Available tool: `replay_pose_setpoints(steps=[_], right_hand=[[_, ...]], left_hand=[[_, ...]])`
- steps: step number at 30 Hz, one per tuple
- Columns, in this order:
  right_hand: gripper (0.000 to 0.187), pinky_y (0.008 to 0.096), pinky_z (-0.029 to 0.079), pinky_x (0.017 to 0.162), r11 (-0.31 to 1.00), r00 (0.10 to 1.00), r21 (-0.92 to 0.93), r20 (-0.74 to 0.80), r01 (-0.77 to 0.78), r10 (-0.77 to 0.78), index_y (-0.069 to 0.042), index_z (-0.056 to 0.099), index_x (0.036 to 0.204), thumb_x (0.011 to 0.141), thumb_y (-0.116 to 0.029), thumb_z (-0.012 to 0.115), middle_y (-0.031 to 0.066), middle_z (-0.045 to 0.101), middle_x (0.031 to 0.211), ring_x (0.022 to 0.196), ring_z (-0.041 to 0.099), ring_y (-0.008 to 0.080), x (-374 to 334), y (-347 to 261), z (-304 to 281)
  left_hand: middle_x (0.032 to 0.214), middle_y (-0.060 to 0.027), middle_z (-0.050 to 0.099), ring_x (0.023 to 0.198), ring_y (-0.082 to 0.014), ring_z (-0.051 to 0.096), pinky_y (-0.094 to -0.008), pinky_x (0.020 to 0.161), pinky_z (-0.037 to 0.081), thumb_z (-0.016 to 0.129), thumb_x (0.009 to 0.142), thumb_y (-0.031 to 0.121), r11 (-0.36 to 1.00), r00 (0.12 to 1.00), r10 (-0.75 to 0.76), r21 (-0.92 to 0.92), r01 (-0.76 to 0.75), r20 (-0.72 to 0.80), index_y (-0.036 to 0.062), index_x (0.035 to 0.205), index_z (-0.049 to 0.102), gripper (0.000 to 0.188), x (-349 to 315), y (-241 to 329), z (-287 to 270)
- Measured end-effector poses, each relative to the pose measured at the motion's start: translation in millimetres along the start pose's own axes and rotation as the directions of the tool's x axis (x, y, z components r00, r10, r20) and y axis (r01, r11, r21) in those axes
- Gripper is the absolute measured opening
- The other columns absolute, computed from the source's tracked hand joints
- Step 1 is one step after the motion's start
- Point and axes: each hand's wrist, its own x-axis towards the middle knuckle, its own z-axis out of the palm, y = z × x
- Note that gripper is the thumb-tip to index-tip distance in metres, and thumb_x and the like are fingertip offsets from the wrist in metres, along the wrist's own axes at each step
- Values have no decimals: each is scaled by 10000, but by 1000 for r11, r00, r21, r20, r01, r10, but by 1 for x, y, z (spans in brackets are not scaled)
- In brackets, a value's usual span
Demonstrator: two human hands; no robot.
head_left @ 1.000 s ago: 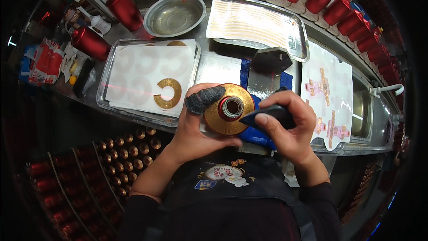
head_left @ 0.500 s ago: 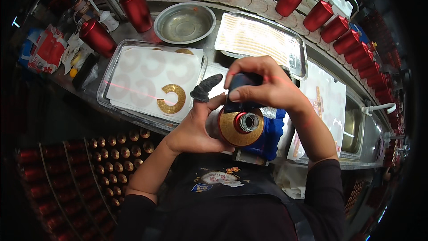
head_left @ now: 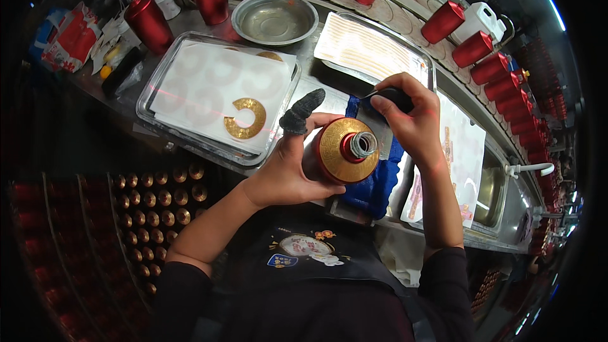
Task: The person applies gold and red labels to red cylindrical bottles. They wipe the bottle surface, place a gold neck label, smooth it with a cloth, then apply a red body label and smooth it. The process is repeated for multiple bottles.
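Observation:
My left hand (head_left: 285, 168) is wrapped round a red metallic bottle (head_left: 313, 159), whose open threaded neck (head_left: 362, 144) tilts up toward the right. A gold ring-shaped label (head_left: 342, 145) lies round the bottle's shoulder. One raised finger of that hand wears a black finger cover (head_left: 301, 111). To the upper right of the bottle, apart from it, my right hand (head_left: 411, 114) grips a black rounded tool (head_left: 397, 97) with a thin tip; its exact kind is unclear. Beneath the bottle is a blue cloth (head_left: 373, 187).
A left tray (head_left: 147, 104) carries white sheets and a gold C-shaped label (head_left: 246, 118). Behind stand a metal basin (head_left: 275, 19) and a tray of striped strips (head_left: 364, 47). Red bottles (head_left: 472, 49) line the curved conveyor. At right are a sheet (head_left: 459, 152) and a sink (head_left: 491, 196).
My right hand has lifted the black tool off the bottle's shoulder and moved up and right. The gold label there is uncovered now. My left hand still holds the bottle.

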Motion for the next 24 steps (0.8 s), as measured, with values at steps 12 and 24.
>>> replay_pose_setpoints(steps=[12,24], right_hand=[[322,346,493,652,811,827,-269,-83,519,-557,-74,744,931,652,73,808,87,647,834,743,605,271,-107,-27,35],[331,349,508,694,735,768,-403,-110,546,-631,-74,742,954,655,67,761,83,680,869,781,631,266,-91,-42,40]], left_hand=[[1212,-163,518,1128,-382,521,-465,952,455,883,634,225,891,842,333,433,-135,-424,90,1335,507,806,-1,-16,45],[1348,-197,450,1227,-418,453,-500,1057,383,905,668,331,967,916,204,219,-133,-346,59,1424,376,962,2,-47,49]])
